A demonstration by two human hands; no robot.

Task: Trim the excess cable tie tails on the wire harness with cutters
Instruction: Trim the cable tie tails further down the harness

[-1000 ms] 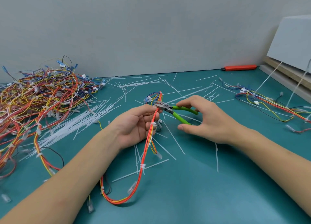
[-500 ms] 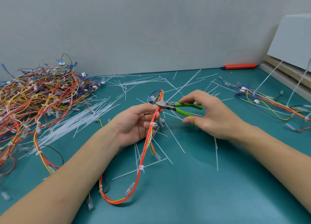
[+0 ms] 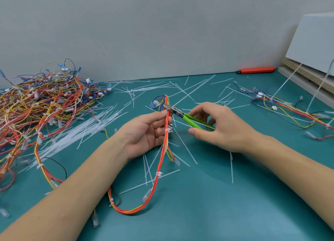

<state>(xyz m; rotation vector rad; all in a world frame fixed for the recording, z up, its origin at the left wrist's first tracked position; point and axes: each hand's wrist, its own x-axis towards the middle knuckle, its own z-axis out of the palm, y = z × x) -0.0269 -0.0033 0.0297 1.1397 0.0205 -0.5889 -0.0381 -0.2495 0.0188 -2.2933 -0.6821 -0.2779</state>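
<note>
The wire harness [image 3: 163, 155] hangs in a loop from my left hand [image 3: 146, 134], whose fingers pinch the orange bundle just below the cutters [image 3: 182, 115]. My right hand [image 3: 222, 128] curls round the green handles, the metal tip touching the wires above my left thumb. Cut white tie tails [image 3: 186, 150] lie scattered on the teal table [image 3: 207, 213] beneath both hands; a tangled harness pile [image 3: 41, 105] sits well off beyond my left hand.

left hand [image 3: 144, 132] holding harness [image 3: 163, 150], cutters [image 3: 182, 115] beside
</note>
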